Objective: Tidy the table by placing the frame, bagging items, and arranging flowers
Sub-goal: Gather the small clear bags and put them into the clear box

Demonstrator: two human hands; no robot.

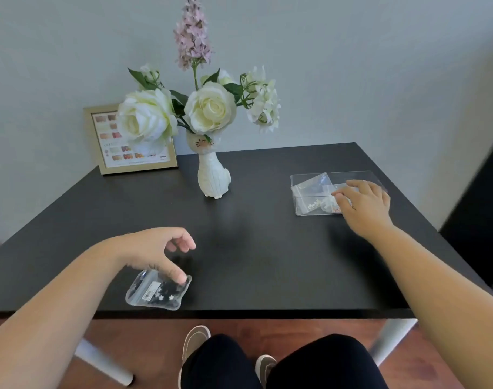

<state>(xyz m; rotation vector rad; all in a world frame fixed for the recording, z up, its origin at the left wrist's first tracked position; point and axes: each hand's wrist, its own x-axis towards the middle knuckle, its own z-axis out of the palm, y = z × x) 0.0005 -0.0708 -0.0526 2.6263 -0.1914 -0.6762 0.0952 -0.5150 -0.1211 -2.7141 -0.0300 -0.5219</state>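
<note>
Left hand [158, 249]: fingers spread, thumb pressing zip bag [156, 290] near surface's [267, 262] front edge.
Right hand [363, 203]: loosely spread over clear box [304, 181], right edge.
Middle: bare.
Frame [99, 161], vase [213, 175]: rear.

I can read no text from here. The print in the frame [130, 138] shows rows of coloured swatches with small lines of writing, too blurred to make out. The white label on the small bag [155, 290] near the tabletop's front edge carries marks too small to read.
</note>
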